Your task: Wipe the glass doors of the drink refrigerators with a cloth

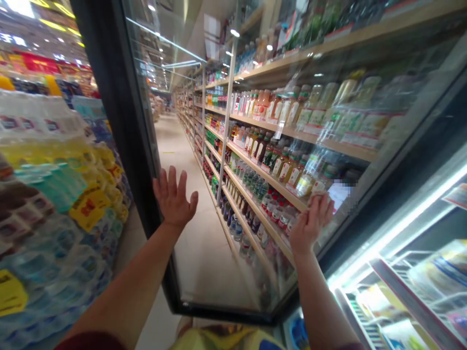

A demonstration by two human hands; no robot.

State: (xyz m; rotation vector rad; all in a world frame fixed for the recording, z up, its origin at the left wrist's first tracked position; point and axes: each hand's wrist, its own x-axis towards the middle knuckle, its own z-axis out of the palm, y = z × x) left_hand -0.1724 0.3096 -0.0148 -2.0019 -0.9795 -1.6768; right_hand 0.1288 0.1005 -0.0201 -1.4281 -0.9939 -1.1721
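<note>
A glass door with a black frame (129, 146) stands swung open in front of me. My left hand (176, 197) lies flat on the glass beside the frame's left edge, fingers spread and holding nothing. Farther right, my right hand (310, 224) is up at the glass with its fingers close together. Under its fingertips shows a small pale crumpled cloth (318, 194), partly hidden by the fingers. A white blurred label (339, 194) is right next to that hand.
Shelves with bottled drinks (277, 163) show in the glass, along an aisle floor (193, 253). Shrink-wrapped bottle packs (69, 253) are stacked on the left. A lit cooler with wire racks (365, 301) is at lower right. Something yellow (226, 338) is below the door.
</note>
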